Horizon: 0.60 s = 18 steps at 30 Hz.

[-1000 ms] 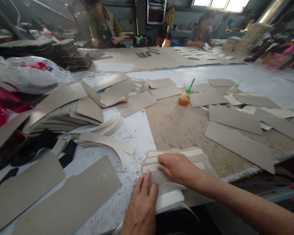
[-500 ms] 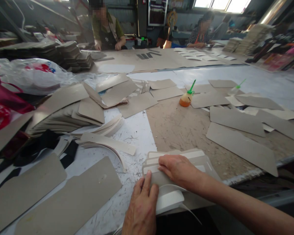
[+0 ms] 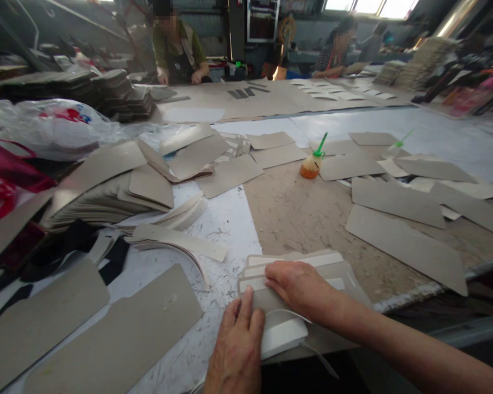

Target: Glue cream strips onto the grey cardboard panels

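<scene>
A fanned stack of grey panels (image 3: 267, 299) is laid at the near edge of the counter (image 3: 236, 230). White strips (image 3: 254, 283) are set across it, long axes running left to right, at a shallow angle to the near edge; rounded panel corners are pointed toward the counter's left end. The panels' full length is partly hidden by the right forearm.

The left hand (image 3: 236, 345) is laid palm down, fingers extended, index fingertip placed at the left end of the nearest strip. The right hand (image 3: 299, 282) is rested on the strips with fingers curled; whether a strip is pinched or only pressed cannot be told. A broad white piece (image 3: 285, 332) is seen just beside the left hand, near the edge.

Two long panels (image 3: 119, 328) are placed toward the near left corner, long axes diagonal. A green-nozzled bottle (image 3: 310, 166) is stood farther from the near edge, beside loose panels (image 3: 406, 249).
</scene>
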Motion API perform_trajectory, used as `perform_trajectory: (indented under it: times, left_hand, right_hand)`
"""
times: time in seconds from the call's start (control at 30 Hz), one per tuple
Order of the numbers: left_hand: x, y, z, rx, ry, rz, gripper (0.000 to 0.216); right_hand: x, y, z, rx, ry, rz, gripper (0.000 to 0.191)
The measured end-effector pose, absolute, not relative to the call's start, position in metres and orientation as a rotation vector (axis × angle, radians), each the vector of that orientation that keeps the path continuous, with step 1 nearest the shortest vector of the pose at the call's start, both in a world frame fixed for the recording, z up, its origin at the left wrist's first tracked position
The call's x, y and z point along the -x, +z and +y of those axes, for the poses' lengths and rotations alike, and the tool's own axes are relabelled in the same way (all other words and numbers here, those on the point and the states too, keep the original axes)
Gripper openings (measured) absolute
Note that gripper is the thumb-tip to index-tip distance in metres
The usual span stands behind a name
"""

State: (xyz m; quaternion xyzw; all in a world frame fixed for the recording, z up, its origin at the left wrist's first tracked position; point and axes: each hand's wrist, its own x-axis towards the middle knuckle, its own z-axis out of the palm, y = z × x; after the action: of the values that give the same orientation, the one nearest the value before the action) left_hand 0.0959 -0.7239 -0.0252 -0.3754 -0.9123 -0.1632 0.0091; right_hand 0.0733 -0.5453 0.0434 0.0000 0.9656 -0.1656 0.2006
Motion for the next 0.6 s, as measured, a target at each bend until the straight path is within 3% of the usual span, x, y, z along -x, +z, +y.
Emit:
perform_trajectory:
  times: [0.6]
  left_hand:
    - [-0.0938,-0.0274,-0.7221,1.158,-0.434,-2.869,0.045]
  right_hand:
    - [-0.074,0.0476,-0.5473,0.03,-0.38,2.71,0.019]
